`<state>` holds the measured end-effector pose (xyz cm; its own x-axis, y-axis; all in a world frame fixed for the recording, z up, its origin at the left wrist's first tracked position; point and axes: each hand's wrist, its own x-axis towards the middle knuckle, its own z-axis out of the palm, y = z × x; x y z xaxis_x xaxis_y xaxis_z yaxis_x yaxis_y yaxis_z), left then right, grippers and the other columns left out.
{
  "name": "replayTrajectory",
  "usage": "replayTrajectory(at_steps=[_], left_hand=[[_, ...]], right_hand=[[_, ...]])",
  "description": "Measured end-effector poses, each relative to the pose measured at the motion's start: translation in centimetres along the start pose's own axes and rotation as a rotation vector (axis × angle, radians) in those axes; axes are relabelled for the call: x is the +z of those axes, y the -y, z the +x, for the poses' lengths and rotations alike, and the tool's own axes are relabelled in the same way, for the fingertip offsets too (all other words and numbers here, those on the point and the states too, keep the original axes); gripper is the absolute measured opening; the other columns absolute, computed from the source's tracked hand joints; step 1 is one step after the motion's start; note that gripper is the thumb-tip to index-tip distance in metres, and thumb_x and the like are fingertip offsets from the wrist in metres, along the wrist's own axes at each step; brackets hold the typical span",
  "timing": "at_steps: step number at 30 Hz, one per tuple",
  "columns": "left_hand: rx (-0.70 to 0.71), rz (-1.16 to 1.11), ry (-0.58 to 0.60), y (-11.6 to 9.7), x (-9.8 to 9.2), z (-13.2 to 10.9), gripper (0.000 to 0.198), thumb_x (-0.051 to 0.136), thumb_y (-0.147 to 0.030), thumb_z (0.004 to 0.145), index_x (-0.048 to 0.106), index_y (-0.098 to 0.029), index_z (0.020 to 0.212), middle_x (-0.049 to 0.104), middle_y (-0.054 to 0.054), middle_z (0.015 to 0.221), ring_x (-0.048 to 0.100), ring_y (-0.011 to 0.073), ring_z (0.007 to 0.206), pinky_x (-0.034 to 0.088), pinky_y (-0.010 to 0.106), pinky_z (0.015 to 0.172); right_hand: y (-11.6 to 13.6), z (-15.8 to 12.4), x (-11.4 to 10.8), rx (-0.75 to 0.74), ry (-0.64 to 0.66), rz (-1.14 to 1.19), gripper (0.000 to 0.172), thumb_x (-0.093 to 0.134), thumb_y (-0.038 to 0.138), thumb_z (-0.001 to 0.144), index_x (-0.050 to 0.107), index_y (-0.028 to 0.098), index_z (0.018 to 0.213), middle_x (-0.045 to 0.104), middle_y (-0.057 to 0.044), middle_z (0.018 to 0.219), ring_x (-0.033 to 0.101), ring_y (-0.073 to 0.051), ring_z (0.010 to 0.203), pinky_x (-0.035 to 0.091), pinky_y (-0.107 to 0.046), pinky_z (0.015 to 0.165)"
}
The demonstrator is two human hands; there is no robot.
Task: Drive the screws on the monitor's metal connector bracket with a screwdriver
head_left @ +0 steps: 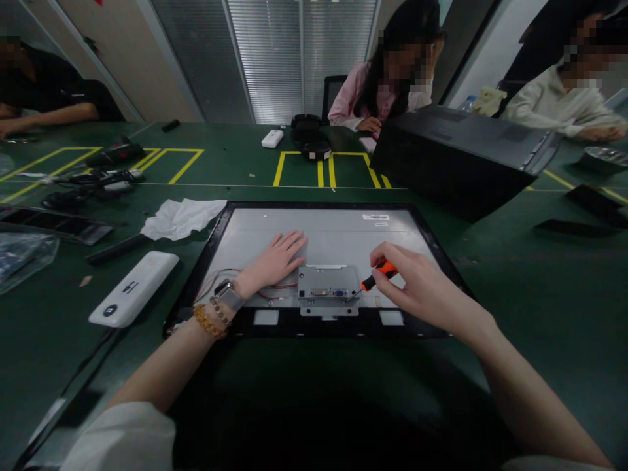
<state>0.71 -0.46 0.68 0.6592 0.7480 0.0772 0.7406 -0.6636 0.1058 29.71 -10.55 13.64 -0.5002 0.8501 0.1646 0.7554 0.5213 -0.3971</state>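
Note:
A monitor panel (338, 226) with a black frame lies back side up in front of me. On its lower middle sits a metal bracket (321, 278) with video ports along its near side. My right hand (412, 284) grips an orange and black screwdriver (385, 269), whose tip reaches the bracket's right corner near the ports. Whether the tip sits in a screw I cannot tell. Flat on the panel's back, left of the bracket, rests my left hand (272, 261), fingers stretched out. Thin wires (216, 281) run beneath and beside the left wrist.
A white power bank (135, 288) with a cable and a crumpled tissue (184, 219) lie to the left. Black cables (105, 180) are heaped farther back. A large black case (461, 154) stands at the back right. Several people sit around the green table (540, 294).

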Motion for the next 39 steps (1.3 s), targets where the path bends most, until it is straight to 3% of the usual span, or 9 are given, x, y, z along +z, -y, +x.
replayTrajectory(at_steps=[7, 11, 17, 27, 34, 39], left_hand=[[-0.001, 0.004, -0.008, 0.0, 0.0, 0.0, 0.056, 0.025, -0.048, 0.105, 0.029, -0.017, 0.151, 0.025, 0.010, 0.159, 0.021, 0.0258, 0.146, 0.016, 0.046, 0.118], [0.005, 0.005, -0.010, 0.1, 0.1, 0.0, 0.056, 0.026, -0.048, 0.105, 0.030, -0.016, 0.151, 0.025, 0.011, 0.158, 0.021, 0.0263, 0.146, 0.016, 0.046, 0.118], [-0.002, -0.003, -0.001, 0.0, 0.0, 0.1, 0.056, 0.025, -0.049, 0.104, 0.030, -0.016, 0.150, 0.025, 0.011, 0.158, 0.020, 0.0263, 0.146, 0.015, 0.047, 0.118], [0.001, -0.017, -0.004, 0.0, 0.0, 0.0, 0.056, 0.024, -0.048, 0.105, 0.030, -0.017, 0.151, 0.024, 0.011, 0.159, 0.020, 0.0263, 0.146, 0.014, 0.047, 0.118], [0.001, -0.028, -0.008, 0.1, 0.1, 0.2, 0.057, 0.022, -0.049, 0.105, 0.030, -0.018, 0.151, 0.025, 0.011, 0.158, 0.020, 0.0269, 0.146, 0.016, 0.048, 0.118], [-0.002, -0.033, -0.009, 0.1, 0.1, 0.1, 0.056, 0.023, -0.049, 0.104, 0.030, -0.018, 0.151, 0.026, 0.010, 0.158, 0.020, 0.0271, 0.146, 0.015, 0.049, 0.118]], right_hand=[[-0.3, 0.1, 0.3, 0.021, -0.040, -0.147, 0.031, 0.039, 0.049, 0.099, 0.048, 0.020, 0.094, 0.063, -0.003, 0.072, 0.058, -0.019, 0.059, 0.039, -0.030, 0.057], [-0.5, 0.1, 0.4, 0.032, -0.047, -0.157, 0.024, 0.040, 0.042, 0.099, 0.049, 0.020, 0.093, 0.062, -0.001, 0.067, 0.056, -0.017, 0.055, 0.038, -0.029, 0.054], [-0.2, 0.1, 0.2, 0.002, -0.044, -0.042, 0.009, 0.046, 0.029, 0.095, 0.049, 0.020, 0.093, 0.063, -0.002, 0.075, 0.060, -0.017, 0.064, 0.042, -0.029, 0.059], [-0.3, 0.1, -0.5, -0.047, 0.018, 0.040, 0.003, 0.046, 0.022, 0.090, 0.047, 0.020, 0.091, 0.058, -0.003, 0.084, 0.056, -0.018, 0.075, 0.043, -0.032, 0.069], [-0.5, 0.0, -0.9, -0.070, 0.061, 0.025, 0.008, 0.046, 0.021, 0.089, 0.048, 0.020, 0.096, 0.061, -0.004, 0.084, 0.057, -0.018, 0.072, 0.043, -0.032, 0.068], [-0.8, 0.3, -0.6, -0.040, 0.035, -0.008, 0.015, 0.049, 0.031, 0.094, 0.052, 0.020, 0.102, 0.066, -0.003, 0.079, 0.062, -0.018, 0.068, 0.043, -0.029, 0.064]])
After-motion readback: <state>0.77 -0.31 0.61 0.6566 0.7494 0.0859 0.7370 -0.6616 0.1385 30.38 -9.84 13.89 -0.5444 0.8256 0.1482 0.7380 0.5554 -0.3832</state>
